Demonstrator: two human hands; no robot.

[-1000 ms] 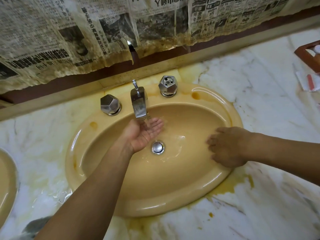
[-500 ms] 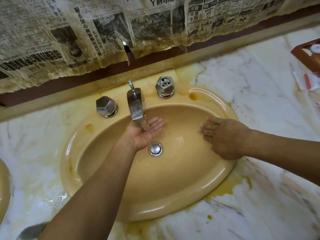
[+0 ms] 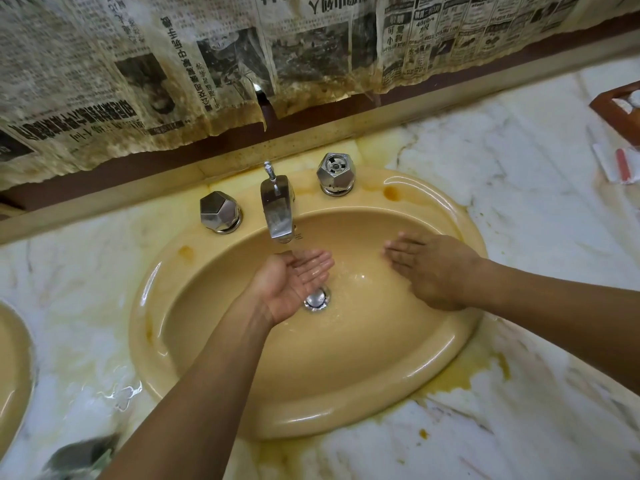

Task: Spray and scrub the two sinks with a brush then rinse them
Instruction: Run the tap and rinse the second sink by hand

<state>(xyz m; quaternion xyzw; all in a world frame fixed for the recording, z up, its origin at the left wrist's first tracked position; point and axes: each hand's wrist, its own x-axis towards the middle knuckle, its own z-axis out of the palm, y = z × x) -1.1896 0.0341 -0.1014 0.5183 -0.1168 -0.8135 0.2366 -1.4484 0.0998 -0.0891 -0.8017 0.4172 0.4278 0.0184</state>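
Note:
A yellow oval sink (image 3: 346, 407) sits in a marble counter. Its chrome faucet (image 3: 277, 209) runs water. My left hand (image 3: 291, 282) is cupped palm-up under the stream, just above the chrome drain (image 3: 317, 299), and holds nothing. My right hand (image 3: 429, 268) lies palm-down with straight fingers against the basin's right inner wall. Two faceted chrome knobs (image 3: 220, 211) (image 3: 335, 173) flank the faucet. The edge of a second yellow sink (image 3: 14, 368) shows at the far left. No brush or spray bottle is in view.
Stained newspaper (image 3: 207, 64) hangs on the wall behind the sink. The marble counter (image 3: 519, 168) carries yellow stains and puddles around the rim. A brown tray (image 3: 620, 109) and a small white-and-red packet (image 3: 620, 164) lie at the far right.
My right hand has slid up the basin's right wall toward the back, its fingers straightening. My left hand stays cupped under the running water.

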